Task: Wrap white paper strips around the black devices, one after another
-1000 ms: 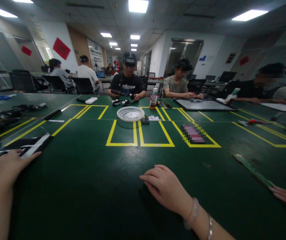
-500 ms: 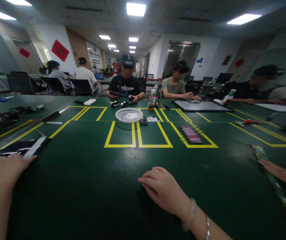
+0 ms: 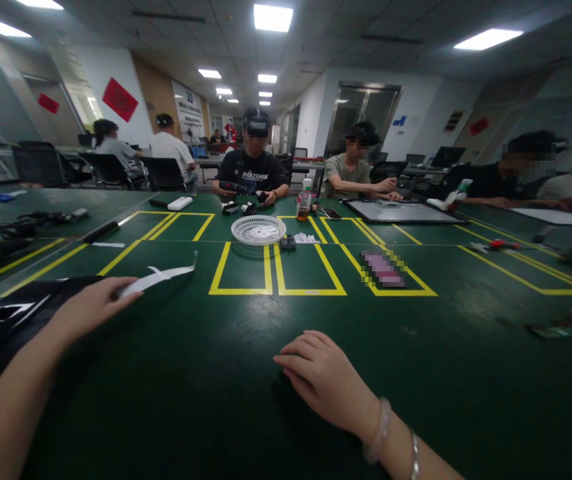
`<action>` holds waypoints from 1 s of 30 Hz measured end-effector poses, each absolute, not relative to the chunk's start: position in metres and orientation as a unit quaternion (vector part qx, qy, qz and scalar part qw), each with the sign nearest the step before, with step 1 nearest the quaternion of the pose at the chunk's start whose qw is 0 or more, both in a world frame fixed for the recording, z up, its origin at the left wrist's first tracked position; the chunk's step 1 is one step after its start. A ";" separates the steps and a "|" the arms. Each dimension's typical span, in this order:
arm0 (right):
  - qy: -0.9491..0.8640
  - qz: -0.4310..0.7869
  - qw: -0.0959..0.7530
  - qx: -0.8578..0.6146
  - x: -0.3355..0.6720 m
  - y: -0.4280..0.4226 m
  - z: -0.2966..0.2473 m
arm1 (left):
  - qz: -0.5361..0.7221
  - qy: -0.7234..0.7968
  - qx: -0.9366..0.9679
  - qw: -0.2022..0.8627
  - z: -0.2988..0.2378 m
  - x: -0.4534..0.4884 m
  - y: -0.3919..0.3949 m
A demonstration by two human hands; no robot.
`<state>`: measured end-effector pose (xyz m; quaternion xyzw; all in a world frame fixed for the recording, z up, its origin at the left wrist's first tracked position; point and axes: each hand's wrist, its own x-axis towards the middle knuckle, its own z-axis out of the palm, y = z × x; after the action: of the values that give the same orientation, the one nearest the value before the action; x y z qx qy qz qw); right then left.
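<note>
One shallow white basket (image 3: 246,238) sits on the far part of the desk (image 3: 191,373); right of it, a bottle (image 3: 304,200) holds amber liquid (image 3: 301,215). The left hand's grip (image 3: 89,303) pinches a white strip (image 3: 163,277), right of the black pouch (image 3: 3,327); the right hand's grip (image 3: 323,377), near, is slack, slightly parted.

strip (image 3: 161,279): white | flat object (image 3: 13,323): black | tabletop (image 3: 191,373): dark green | tape outlines (image 3: 241,291): yellow | basket (image 3: 242,231): white

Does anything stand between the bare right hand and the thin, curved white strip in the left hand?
Nothing visible does: dark green tabletop shows between the right hand and the white strip, which the left hand holds.
</note>
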<state>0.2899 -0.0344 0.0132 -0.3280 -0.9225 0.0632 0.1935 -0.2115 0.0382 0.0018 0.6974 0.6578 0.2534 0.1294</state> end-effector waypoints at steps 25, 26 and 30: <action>-0.916 0.111 0.187 -0.338 0.289 -0.036 0.011 | 0.064 0.607 0.715 0.340 0.030 -0.091 0.013; -0.918 0.112 0.187 -0.333 0.289 -0.036 0.011 | 0.102 0.641 0.697 0.303 0.029 -0.110 0.019; -0.924 0.114 0.172 -0.321 0.290 -0.036 0.011 | 0.188 0.770 0.598 0.119 0.019 -0.198 0.026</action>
<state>0.2899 -0.0362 0.0109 -0.3215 -0.9242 0.1138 0.1722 -0.1975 0.0259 0.0186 0.5985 0.7698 0.1877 0.1185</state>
